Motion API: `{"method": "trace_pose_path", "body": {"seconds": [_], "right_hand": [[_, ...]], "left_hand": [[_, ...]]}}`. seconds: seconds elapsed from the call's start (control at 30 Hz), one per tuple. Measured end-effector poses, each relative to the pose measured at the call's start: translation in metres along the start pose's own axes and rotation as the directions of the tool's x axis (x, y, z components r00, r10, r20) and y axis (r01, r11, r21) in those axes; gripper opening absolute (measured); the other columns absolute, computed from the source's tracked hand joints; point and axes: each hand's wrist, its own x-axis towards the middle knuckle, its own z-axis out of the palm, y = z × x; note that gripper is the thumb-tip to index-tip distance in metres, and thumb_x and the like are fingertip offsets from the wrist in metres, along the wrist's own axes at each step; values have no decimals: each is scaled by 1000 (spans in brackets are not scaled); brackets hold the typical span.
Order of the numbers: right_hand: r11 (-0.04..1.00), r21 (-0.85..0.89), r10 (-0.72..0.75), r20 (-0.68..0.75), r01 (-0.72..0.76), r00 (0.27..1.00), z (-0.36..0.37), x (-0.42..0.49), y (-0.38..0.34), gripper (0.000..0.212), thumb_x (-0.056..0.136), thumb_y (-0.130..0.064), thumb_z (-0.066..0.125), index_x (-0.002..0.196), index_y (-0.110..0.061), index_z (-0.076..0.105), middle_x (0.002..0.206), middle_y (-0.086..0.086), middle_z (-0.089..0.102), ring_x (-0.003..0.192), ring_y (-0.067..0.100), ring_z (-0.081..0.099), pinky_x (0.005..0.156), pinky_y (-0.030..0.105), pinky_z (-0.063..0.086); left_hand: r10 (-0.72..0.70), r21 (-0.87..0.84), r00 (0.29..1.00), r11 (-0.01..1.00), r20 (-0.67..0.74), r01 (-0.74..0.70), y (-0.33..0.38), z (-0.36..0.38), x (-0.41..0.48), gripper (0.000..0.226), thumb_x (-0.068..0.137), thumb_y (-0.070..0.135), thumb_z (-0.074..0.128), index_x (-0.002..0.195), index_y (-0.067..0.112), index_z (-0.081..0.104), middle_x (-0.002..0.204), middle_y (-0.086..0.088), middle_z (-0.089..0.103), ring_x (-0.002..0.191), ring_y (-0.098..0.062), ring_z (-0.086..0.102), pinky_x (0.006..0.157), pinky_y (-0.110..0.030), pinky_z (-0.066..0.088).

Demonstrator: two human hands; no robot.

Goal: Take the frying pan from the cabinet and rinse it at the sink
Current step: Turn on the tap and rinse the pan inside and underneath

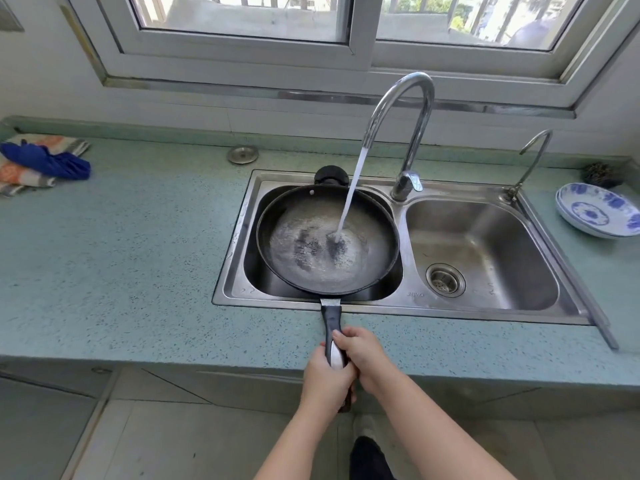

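A black frying pan (pixel 294 216) lies over the left basin of the steel double sink (pixel 408 304). Its long dark handle reaches back over the counter edge toward me. Water runs from the tall curved faucet (pixel 412 109) onto the pan's bottom and pools there, foamy. My left hand (pixel 325 379) is wrapped around the end of the handle. Just ahead of it on the same handle, my right hand (pixel 360 355) also grips. The handle's tip is hidden under my fingers.
The right basin (pixel 485 237) holds only its drain strainer. A small second tap (pixel 530 161) stands at the sink's back right. Blue-and-white plates (pixel 599 213) sit at the far right; a blue cloth on patterned towels (pixel 45 161) lies far left. A metal cap (pixel 242 154) rests behind the sink.
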Motion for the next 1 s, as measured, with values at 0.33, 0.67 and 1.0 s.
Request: {"method": "trace_pose_path", "body": {"seconds": [0.33,0.67,1.0], "right_hand": [[981,189,12,187,-48,982,8,4,-1,31,95,-5,42,70,-5,60,52,3,66,50,12,63,47,17,48],[962,256,32,242,-96,970,17,2,-7,33,97,-8,36,74,-4,59,64,9,63,59,17,61,56,23,51],[999,40,-3,26,2,1000,9,-5,-12,26,92,-9,49,67,-11,53,63,7,62,54,15,58,46,18,44]], "left_hand": [[133,369,977,927,-167,-63,0,-6,1,34,81,32,59,110,14,52,91,-12,67,82,-33,65,68,-38,55],[199,556,960,830,-198,-57,6,-12,1,48,85,29,57,127,10,42,105,-16,68,96,-33,63,73,-34,48],[15,75,997,997,-72,-10,10,-4,0,9,78,15,63,80,11,55,60,-8,59,29,-14,51,32,-19,37]]}}
